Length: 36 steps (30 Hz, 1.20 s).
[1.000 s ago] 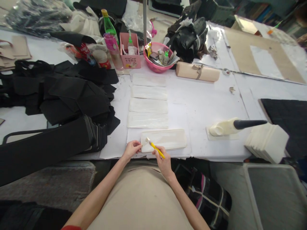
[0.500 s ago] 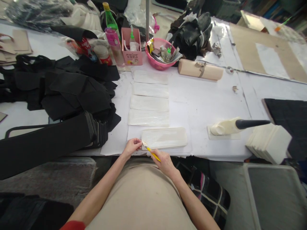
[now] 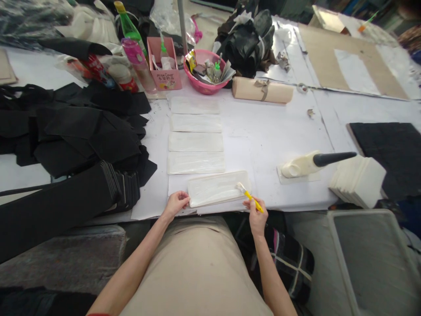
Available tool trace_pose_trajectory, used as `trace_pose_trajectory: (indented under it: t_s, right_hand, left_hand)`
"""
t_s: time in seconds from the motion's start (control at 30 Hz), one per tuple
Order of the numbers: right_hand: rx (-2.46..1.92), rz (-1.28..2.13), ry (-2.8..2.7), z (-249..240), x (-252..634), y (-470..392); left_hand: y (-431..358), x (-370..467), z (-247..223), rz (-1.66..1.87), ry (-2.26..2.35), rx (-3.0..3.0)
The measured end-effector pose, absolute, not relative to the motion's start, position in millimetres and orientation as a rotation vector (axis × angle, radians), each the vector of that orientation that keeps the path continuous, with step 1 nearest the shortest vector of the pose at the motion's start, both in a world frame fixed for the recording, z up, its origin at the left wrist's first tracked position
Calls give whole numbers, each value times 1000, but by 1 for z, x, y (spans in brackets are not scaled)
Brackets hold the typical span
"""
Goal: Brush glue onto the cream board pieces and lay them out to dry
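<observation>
My right hand point(image 3: 258, 217) grips a small paintbrush point(image 3: 249, 195) by its yellow handle. Its pale bristles rest near the right end of a white rectangular panel point(image 3: 217, 189), whose surface looks wet and streaked. At the panel's lower left corner, the fingers of my left hand point(image 3: 176, 204) are pinched together on its edge. The panel seems to lie on one or more like it, slightly tilted on the table. Above it, several similar coated strips point(image 3: 196, 163) lie in a column on white paper.
A cream glue bottle point(image 3: 299, 166) with a black nozzle lies to the right, beside a leaning stack of white pieces point(image 3: 358, 181). Black cut pieces point(image 3: 79, 127) pile up at left. A pink basin point(image 3: 205, 87) and a tan roll point(image 3: 263, 90) sit at the back.
My right hand has swept the brush from the panel's left end to its right end. My left hand stays at the left corner. The panel has turned slightly, and the camera view has shifted.
</observation>
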State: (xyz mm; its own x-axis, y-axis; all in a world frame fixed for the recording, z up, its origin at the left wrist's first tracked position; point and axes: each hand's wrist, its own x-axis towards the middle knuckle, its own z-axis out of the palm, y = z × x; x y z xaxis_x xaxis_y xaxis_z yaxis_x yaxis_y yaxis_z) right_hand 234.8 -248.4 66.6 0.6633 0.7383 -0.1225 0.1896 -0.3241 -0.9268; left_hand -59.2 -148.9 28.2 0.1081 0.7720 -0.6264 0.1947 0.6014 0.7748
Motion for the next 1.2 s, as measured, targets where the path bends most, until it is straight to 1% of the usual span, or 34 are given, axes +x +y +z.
trace_pose_trajectory:
  t_s: [0.07,0.13,0.2,0.3,0.37,0.4,0.47,0.57,0.63,0.7,0.77,0.93,1.0,1.07,1.2]
  right_hand:
    - [-1919,527,-748,73,244,-250]
    - [-1934,498,-839,81,235,-250]
    - [-1850,645,-961,86,208,-245]
    - [-1629,1011,-1086,82,164,-233]
    - [-1565,1121,-1101,73,152,-226]
    - [-1571,1123,-1064,68,155,-223]
    - [-1644,1029,-915,60,177,-220]
    - [-1797,764,-693,56,228,-222]
    - [-1880,591,-672,59,251,-225]
    - [-1919,477,-746,66,253,-227]
    - [-1883,505,-863,71,235,-227]
    - [-1588,1001,-1052,68,172,-212]
    - [-1554,1071,-963,60,172,-206]
    - [-1590,1010,-789,51,192,-202]
    - [-1701,690,-541,44,256,-203]
  left_hand:
    - [-149,-59,28,514,1439,896]
    - [-149,-59,28,513,1432,917]
    - [-149,-60,29,514,1420,929]
    - [-149,-60,29,511,1407,939]
    - [-149,-60,29,505,1407,954]
    - [-149,-60,29,501,1410,960]
    - [-149,-59,29,501,1417,966]
    - [-150,-58,27,509,1422,965]
    - [-150,-57,27,512,1423,966]
    - [-150,-57,27,513,1423,969]
    - [-150,-56,29,512,1425,970]
    - [-149,-56,32,508,1439,971]
    - [-150,-56,31,508,1453,973]
    - [-151,-55,29,510,1465,982]
    - [-153,-54,25,521,1479,985]
